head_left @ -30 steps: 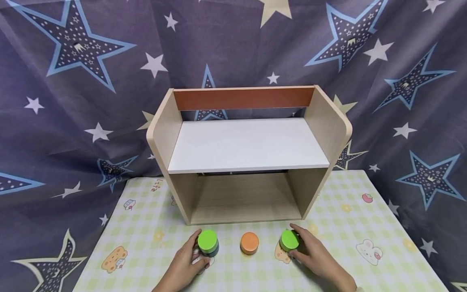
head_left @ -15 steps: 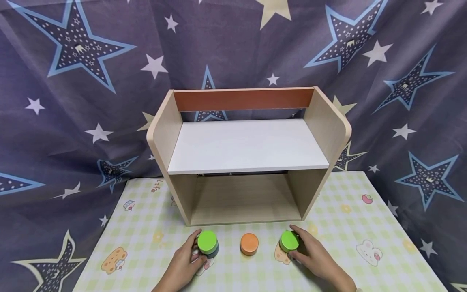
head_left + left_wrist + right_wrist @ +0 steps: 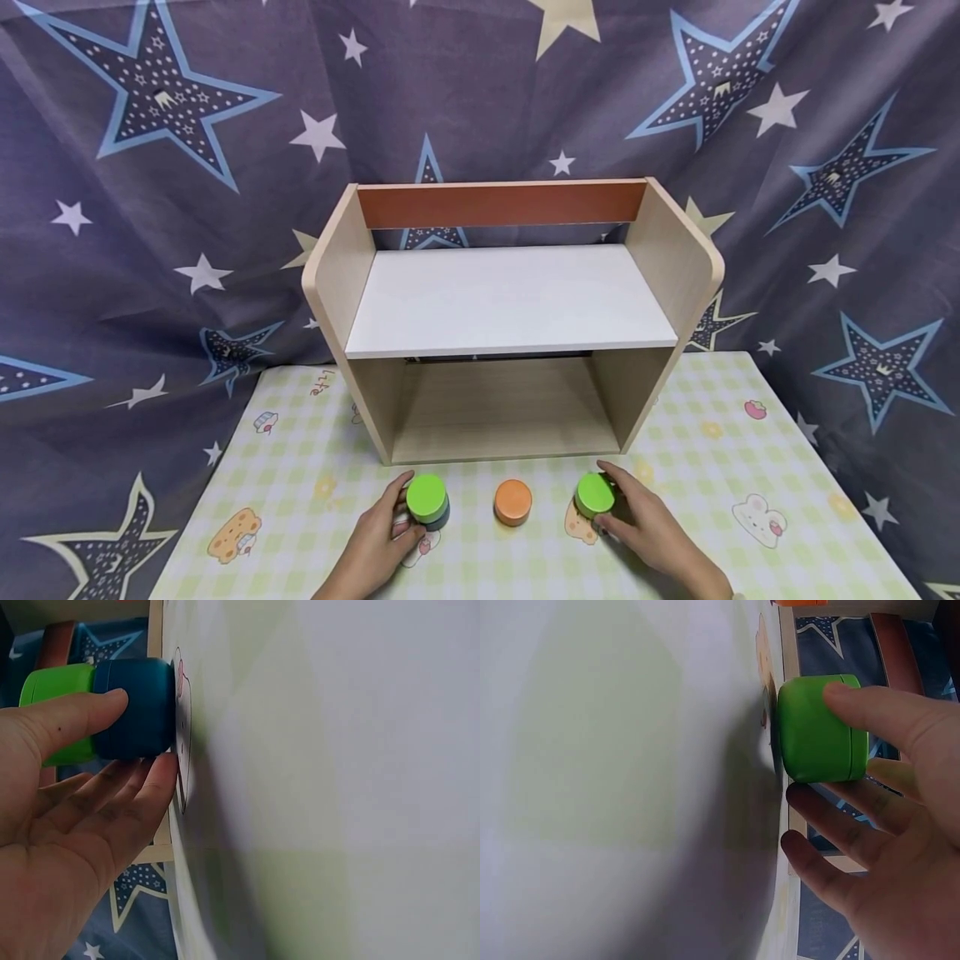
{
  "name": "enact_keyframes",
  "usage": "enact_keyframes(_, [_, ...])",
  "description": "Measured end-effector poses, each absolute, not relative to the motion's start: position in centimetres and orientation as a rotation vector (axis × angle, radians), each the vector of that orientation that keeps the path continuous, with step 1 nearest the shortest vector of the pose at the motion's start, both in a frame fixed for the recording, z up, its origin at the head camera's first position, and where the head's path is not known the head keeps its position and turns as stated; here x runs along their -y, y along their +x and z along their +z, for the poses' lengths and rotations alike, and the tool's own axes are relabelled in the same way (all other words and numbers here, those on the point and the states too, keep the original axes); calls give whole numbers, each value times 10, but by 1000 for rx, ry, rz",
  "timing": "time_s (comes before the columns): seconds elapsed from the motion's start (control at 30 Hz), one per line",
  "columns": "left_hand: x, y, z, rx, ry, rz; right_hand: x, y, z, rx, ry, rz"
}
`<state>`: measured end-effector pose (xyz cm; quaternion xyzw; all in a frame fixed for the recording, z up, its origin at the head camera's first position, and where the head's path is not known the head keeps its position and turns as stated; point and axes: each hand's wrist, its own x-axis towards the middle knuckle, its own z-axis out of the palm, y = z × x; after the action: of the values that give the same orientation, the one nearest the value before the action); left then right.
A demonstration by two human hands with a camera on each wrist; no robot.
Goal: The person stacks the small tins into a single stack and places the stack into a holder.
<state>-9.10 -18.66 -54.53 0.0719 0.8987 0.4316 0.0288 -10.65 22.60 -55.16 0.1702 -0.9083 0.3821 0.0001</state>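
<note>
On the left, my left hand (image 3: pixel 375 537) holds a small round jar with a green lid (image 3: pixel 427 497) and a dark blue body (image 3: pixel 136 709). The thumb lies along the jar's side, fingers on the opposite side, and the jar stands upright on the tablecloth. My right hand (image 3: pixel 654 527) has its thumb and fingers about an all-green jar (image 3: pixel 816 729), also upright on the cloth. Between the hands stands an orange jar (image 3: pixel 513 502), touched by neither. Parts of the left fingers are hidden behind the blue-and-green jar.
Behind the jars stands a two-level wooden shelf unit (image 3: pixel 502 410) with a white upper board (image 3: pixel 510 300) and a brown back rail (image 3: pixel 501 205). A checked tablecloth (image 3: pixel 285 492) covers the table. A dark star-patterned curtain (image 3: pixel 480 92) hangs behind.
</note>
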Motion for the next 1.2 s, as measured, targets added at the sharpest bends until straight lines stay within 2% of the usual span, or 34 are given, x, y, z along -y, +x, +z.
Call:
enact_keyframes(0.47, [187,-91,-545,-2775,219,1347,-225,-109,-547,2753,682,1233])
enact_keyframes(1.2, [187,-93,-547,-2746,192,1372,-204,-117,-529,2688,767,1249])
